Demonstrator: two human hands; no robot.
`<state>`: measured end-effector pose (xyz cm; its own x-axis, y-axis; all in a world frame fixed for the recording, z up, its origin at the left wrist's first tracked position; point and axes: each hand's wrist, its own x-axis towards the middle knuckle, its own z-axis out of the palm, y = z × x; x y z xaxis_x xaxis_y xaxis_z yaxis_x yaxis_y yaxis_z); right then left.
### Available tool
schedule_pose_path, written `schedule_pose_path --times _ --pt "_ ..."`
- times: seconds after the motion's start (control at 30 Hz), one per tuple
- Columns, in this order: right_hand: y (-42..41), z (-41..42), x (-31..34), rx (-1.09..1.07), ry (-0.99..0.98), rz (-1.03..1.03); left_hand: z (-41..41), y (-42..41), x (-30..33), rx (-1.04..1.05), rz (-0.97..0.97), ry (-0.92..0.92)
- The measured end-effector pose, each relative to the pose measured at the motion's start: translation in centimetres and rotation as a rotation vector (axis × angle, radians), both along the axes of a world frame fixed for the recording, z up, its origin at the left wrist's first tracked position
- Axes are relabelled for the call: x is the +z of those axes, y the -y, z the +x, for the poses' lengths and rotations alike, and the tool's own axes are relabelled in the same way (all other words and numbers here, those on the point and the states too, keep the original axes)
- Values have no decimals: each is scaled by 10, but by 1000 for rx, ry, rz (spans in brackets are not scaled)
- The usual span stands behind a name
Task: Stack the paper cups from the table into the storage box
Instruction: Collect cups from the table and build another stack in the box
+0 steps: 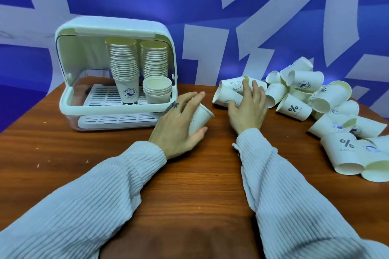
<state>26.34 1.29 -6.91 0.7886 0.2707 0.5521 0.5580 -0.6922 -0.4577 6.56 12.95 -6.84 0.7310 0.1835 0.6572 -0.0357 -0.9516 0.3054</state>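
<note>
A white storage box [65,101] with its lid swung up stands at the back left of the table. Inside it are two tall stacks of paper cups [124,63] and a short stack [157,90]. My left hand [176,124] is just right of the box, closed around one white paper cup [200,119] that lies tilted, mouth to the upper right. My right hand [248,109] rests on a cup lying on its side [226,95] at the left end of the loose pile. Whether that hand grips the cup cannot be told.
Several loose paper cups [328,99] lie tumbled across the right side of the brown wooden table [200,185], reaching its right edge. A blue and white wall stands close behind. Small crumbs dot the left of the table.
</note>
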Motion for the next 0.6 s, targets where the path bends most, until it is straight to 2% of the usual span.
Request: schedule_pose_path --times 0.17,0.23,0.33,0.4,0.47,0.53,0.6 --pt "-3 9 -7 151 -54 -168 -1 0 0 -9 -12 21" --pt "-8 8 -10 202 -4 -286 -2 0 0 -9 -13 26" --pt "-8 3 -9 133 124 -301 -5 3 2 -25 -30 40" --pt "-4 -2 -6 91 129 -314 -6 6 6 -37 -62 70" --pt "0 -11 1 95 87 -196 -11 5 16 -26 -106 155" --pt "-1 -27 18 205 -27 142 -18 -3 33 13 -176 283" --pt "-7 -49 42 442 -178 441 -25 -17 52 72 -271 411"
